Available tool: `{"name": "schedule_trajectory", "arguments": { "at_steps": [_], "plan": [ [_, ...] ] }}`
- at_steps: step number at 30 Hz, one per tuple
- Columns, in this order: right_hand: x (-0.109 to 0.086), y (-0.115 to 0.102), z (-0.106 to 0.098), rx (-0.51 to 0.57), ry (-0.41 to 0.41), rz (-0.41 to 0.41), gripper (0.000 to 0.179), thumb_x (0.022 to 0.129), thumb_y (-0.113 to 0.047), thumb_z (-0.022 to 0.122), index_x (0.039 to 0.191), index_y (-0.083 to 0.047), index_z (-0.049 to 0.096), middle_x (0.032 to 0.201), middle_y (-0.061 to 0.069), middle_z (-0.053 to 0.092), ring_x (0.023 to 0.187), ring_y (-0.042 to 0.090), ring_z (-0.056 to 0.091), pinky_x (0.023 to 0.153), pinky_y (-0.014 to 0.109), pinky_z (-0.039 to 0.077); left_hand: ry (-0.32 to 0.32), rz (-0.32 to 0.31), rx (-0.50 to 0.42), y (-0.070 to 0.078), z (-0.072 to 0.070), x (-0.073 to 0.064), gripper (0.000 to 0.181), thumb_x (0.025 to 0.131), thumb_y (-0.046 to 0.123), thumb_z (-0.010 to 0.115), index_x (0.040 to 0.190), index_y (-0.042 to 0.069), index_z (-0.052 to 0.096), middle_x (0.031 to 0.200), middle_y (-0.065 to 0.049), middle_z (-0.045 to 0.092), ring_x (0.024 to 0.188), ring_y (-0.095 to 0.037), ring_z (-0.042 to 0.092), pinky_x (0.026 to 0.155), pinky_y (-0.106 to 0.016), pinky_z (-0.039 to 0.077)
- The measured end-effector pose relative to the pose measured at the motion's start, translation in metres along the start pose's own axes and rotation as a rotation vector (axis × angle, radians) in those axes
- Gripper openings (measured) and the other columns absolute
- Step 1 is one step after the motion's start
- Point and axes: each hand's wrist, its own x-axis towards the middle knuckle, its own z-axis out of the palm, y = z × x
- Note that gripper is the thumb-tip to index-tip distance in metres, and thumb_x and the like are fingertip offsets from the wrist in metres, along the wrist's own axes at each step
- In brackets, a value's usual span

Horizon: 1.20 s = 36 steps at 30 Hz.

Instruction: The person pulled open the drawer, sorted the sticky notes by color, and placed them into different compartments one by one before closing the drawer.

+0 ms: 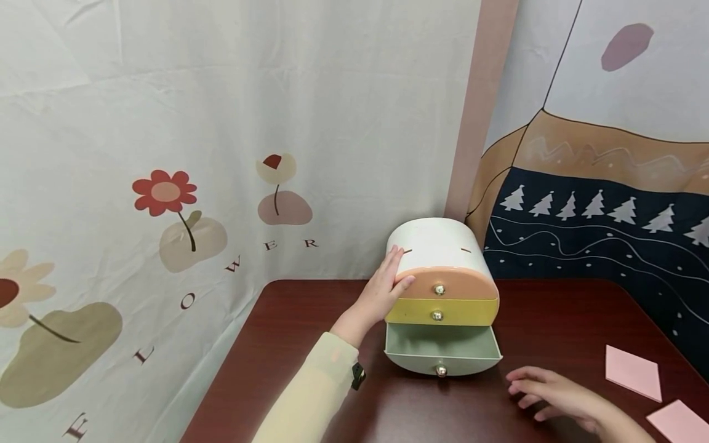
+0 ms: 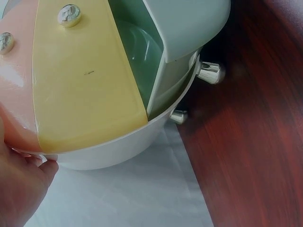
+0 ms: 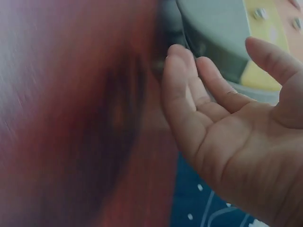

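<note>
A small rounded drawer cabinet (image 1: 437, 237) with a white shell stands on the dark red table. Its orange top drawer (image 1: 421, 281) and yellow middle drawer (image 1: 468, 312) are closed, while the green bottom drawer (image 1: 471, 367) is pulled out with no contents visible. My left hand (image 1: 382, 292) rests against the cabinet's left side, fingers extended along the shell and thumb at the front edge. To the right of the green drawer, my right hand (image 1: 559, 394) hovers with loosely bent fingers and holds nothing. The right wrist view shows its palm (image 3: 236, 142) beside that drawer.
Two pink square cards (image 1: 633, 372) lie on the table (image 1: 299, 326) at the right. A white curtain with printed flowers (image 1: 166, 192) hangs at the left and behind. A dark blue cloth with printed trees (image 1: 587, 237) hangs behind at the right.
</note>
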Motion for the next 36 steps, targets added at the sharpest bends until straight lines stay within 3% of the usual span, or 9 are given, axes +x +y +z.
{"name": "schedule_trajectory", "arguments": {
  "at_steps": [6,10,14,18,23,29,36],
  "plan": [
    [-0.010,-0.006,-0.019,-0.183,0.183,0.051,0.052,0.098,-0.033,0.048,0.128,0.009,0.044,0.112,0.016,0.061,0.093,0.026,0.062,0.072,0.046,0.053,0.001,0.004,-0.003,0.000,0.001,-0.001,0.073,0.096,0.054,0.039,0.153,0.015,0.015,0.160,-0.002,0.009,0.146,-0.019,0.015,0.115,-0.043,0.023],
    [-0.013,-0.006,-0.028,-0.453,0.356,0.072,0.057,0.094,-0.040,0.053,0.128,0.005,0.047,0.114,0.021,0.059,0.100,0.036,0.059,0.073,0.048,0.050,-0.001,0.002,-0.003,0.002,0.000,0.000,0.072,0.096,0.052,0.041,0.153,0.015,0.016,0.160,-0.002,0.010,0.146,-0.017,0.014,0.116,-0.041,0.022],
    [-0.014,-0.001,-0.038,-0.747,0.482,0.051,0.064,0.091,-0.042,0.058,0.127,0.010,0.047,0.118,0.036,0.051,0.110,0.055,0.047,0.080,0.060,0.043,-0.004,0.000,0.000,0.003,0.000,0.000,0.072,0.097,0.051,0.042,0.152,0.014,0.016,0.160,-0.002,0.010,0.146,-0.017,0.014,0.116,-0.040,0.022],
    [-0.014,0.007,-0.046,-0.910,0.619,0.041,0.072,0.088,-0.044,0.060,0.127,0.014,0.043,0.122,0.044,0.039,0.109,0.062,0.038,0.081,0.070,0.036,-0.001,-0.002,0.000,0.002,0.001,0.000,0.072,0.096,0.051,0.042,0.153,0.015,0.016,0.160,-0.001,0.010,0.146,-0.017,0.014,0.116,-0.041,0.022],
    [-0.016,0.019,-0.054,-0.938,0.716,0.078,0.085,0.088,-0.058,0.052,0.135,0.009,0.033,0.135,0.041,0.022,0.118,0.064,0.020,0.088,0.077,0.023,0.001,-0.005,-0.002,0.001,0.001,-0.001,0.072,0.096,0.052,0.042,0.153,0.016,0.015,0.160,-0.001,0.010,0.146,-0.017,0.014,0.116,-0.041,0.023],
    [-0.018,0.034,-0.067,-0.883,0.713,0.121,0.099,0.086,-0.071,0.042,0.141,0.008,0.021,0.142,0.042,0.001,0.127,0.064,-0.002,0.095,0.077,0.002,0.009,0.000,0.001,0.001,0.001,-0.001,0.071,0.097,0.051,0.042,0.152,0.016,0.016,0.160,-0.001,0.011,0.146,-0.017,0.015,0.116,-0.041,0.023],
    [-0.022,0.042,-0.085,-0.811,0.689,0.229,0.108,0.083,-0.075,0.041,0.143,0.010,0.012,0.142,0.041,-0.015,0.126,0.064,-0.013,0.096,0.077,-0.005,0.012,0.011,0.007,0.000,0.001,-0.001,0.071,0.097,0.051,0.041,0.153,0.016,0.015,0.160,-0.002,0.011,0.146,-0.017,0.014,0.115,-0.042,0.024]
  ]
}}
